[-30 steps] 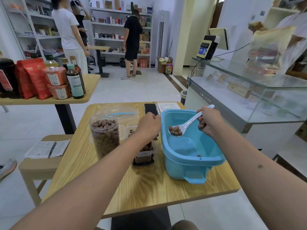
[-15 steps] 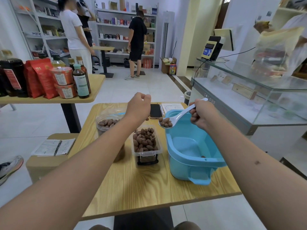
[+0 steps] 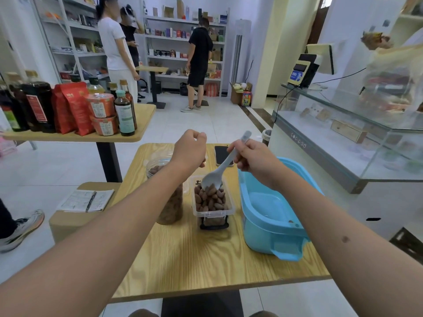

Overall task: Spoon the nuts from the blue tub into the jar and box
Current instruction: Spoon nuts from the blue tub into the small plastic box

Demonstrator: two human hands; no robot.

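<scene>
The nuts (image 3: 211,197) are sitting heaped in the clear box (image 3: 212,210), which is standing at mid-bench between the jar (image 3: 170,202) on its left and the blue tub (image 3: 272,223) on its right. The white spoon (image 3: 219,171) is tipping bowl-down over the far end of the box, its bowl touching or just above the pile; this placing suggests a load is being emptied there. The right hand (image 3: 254,161) is holding the spoon, its grip curled round the upper handle with the handle end projecting past the fingers, which is giving leverage to tilt the bowl downward.

The box is lying just beside the tub, apparently so that each carry is short. The tub is showing a mostly bare floor, with only a few nuts visible near its front wall; in my judgement the transfer is nearing completion. The box is looking full to its rim, so further loads are risking spillage onto the bench (image 3: 206,259).

The left hand (image 3: 190,149) is hovering above and behind the jar, fingers curled together; whether anything is pinched in them I cannot tell. The jar is partly hidden by the left forearm, but brown nuts are showing through its clear wall. A phone (image 3: 220,154) is lying at the far edge of the bench, apart from the work.
</scene>
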